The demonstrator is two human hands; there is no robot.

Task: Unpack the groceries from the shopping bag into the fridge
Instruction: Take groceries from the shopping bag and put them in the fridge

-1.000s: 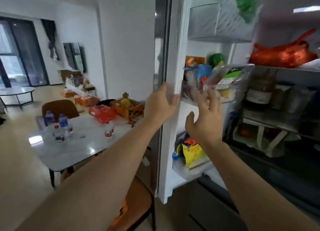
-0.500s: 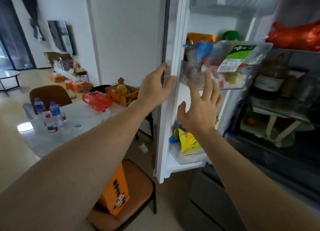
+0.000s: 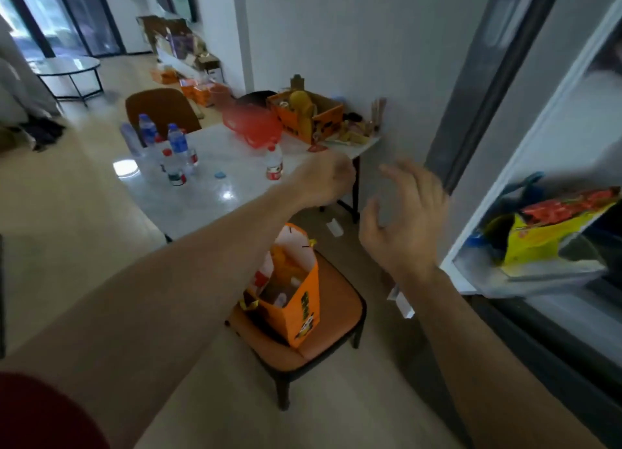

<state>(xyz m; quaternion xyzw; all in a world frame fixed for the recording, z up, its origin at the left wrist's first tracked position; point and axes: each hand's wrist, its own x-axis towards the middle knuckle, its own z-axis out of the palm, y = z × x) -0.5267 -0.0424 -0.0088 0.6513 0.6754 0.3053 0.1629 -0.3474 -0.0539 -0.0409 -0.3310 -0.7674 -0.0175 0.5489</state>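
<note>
While both arms reach forward in the head view, neither hand holds anything. The left hand (image 3: 324,179) hangs in the air above the near edge of the white table (image 3: 215,192), its fingers curled in on themselves around nothing. The right hand (image 3: 404,216) floats just left of the fridge door (image 3: 552,118), fingers loosely spread and slightly bent, touching nothing.

Below and between the two forearms, the orange shopping bag (image 3: 296,293) stands upright on the seat of an orange chair (image 3: 336,324), its mouth gaping; a few items show inside, too blurred to name. The door stands ajar at the right edge of the view, and its lower shelf (image 3: 525,277) carries a yellow packet (image 3: 545,236) with red printing, leaning against other wrapped goods.

On the table stand several water bottles (image 3: 175,148) with blue and red caps, a red plastic bag (image 3: 252,125) and an orange cardboard box (image 3: 306,115) filled with yellow items. A brown chair (image 3: 161,108) sits at the table's far side, and a round glass table (image 3: 67,68) stands farther back near the windows.
</note>
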